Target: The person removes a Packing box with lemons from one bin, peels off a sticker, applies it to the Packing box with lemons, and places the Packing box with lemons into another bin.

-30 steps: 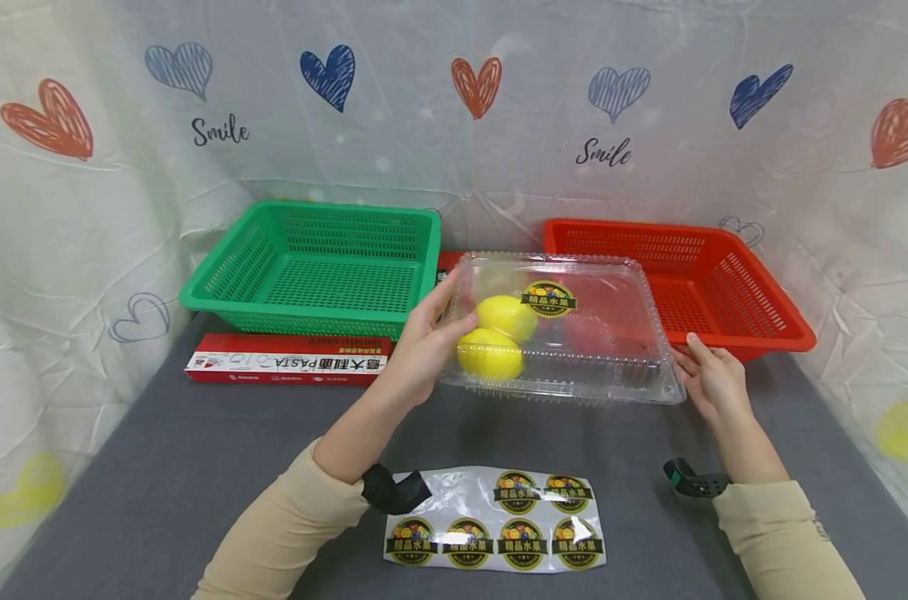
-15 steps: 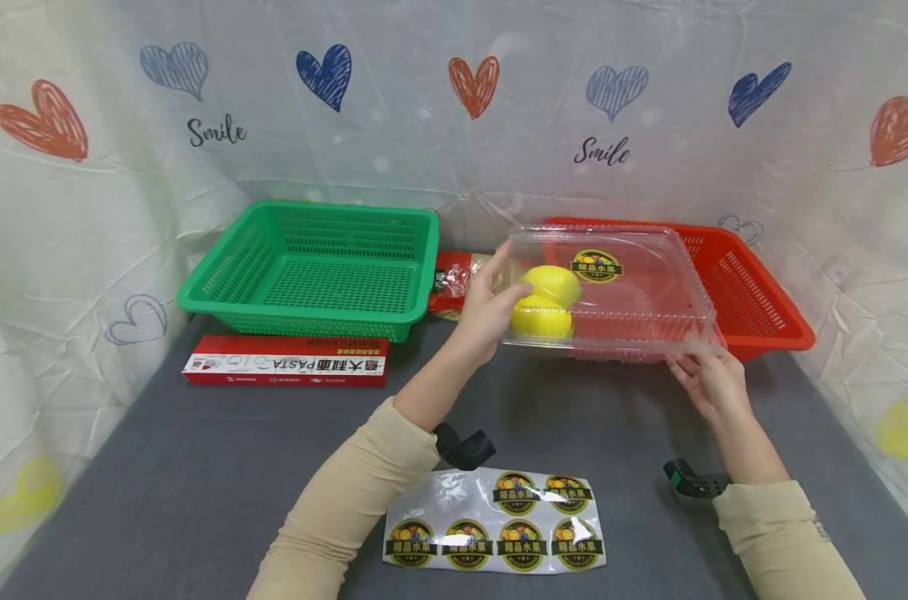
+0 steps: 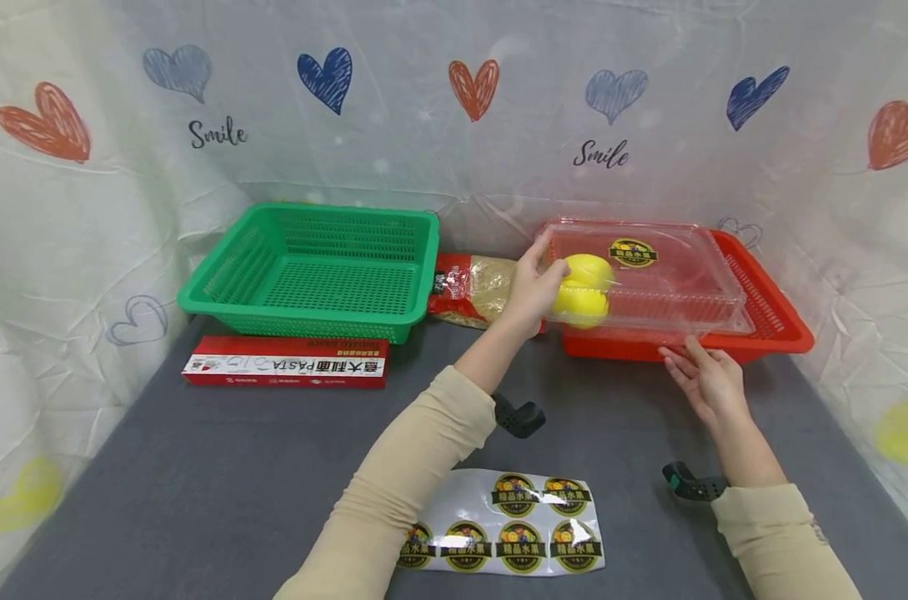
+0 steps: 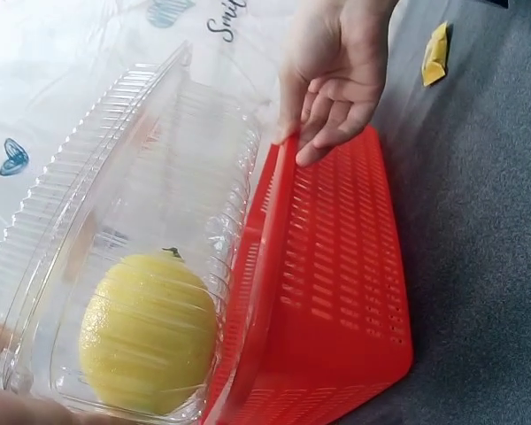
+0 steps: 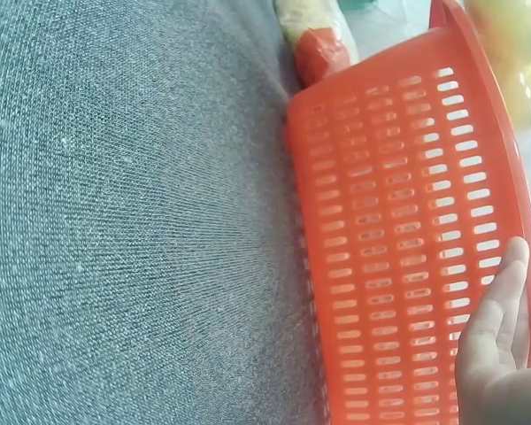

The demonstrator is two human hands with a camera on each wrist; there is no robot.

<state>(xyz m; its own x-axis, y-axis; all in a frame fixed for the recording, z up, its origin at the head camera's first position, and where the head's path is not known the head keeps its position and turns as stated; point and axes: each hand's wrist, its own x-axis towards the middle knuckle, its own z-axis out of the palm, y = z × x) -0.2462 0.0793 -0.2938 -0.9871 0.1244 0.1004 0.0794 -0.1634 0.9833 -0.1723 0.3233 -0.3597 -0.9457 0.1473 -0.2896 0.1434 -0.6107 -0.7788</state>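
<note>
My left hand (image 3: pixel 534 292) grips the left end of a clear plastic fruit container (image 3: pixel 686 287), lid down, with a round black-and-gold sticker (image 3: pixel 634 252) on top. Two lemons (image 3: pixel 583 304) lie inside at its left end; in the left wrist view one lemon (image 4: pixel 148 335) shows through the ribbed wall. The container is over the red basket (image 3: pixel 780 321), slightly tilted in the left wrist view. My right hand (image 3: pixel 712 385) pinches the basket's front rim, the thumb at the top and fingers (image 5: pixel 504 288) against the outer wall. Whether the container touches the basket floor is hidden.
A green basket (image 3: pixel 416 318) stands at the back left, a red pasta box (image 3: pixel 284 362) before it. A red-and-tan bag (image 3: pixel 491 283) lies between the baskets. In front is a sticker sheet (image 3: pixel 539 533), partly behind my left sleeve. A yellow wrapper (image 4: pixel 435 55) lies on the cloth.
My left hand has carried the container right and away from me, over the red basket. The right hand has let go of the container's corner and stays at the basket rim.
</note>
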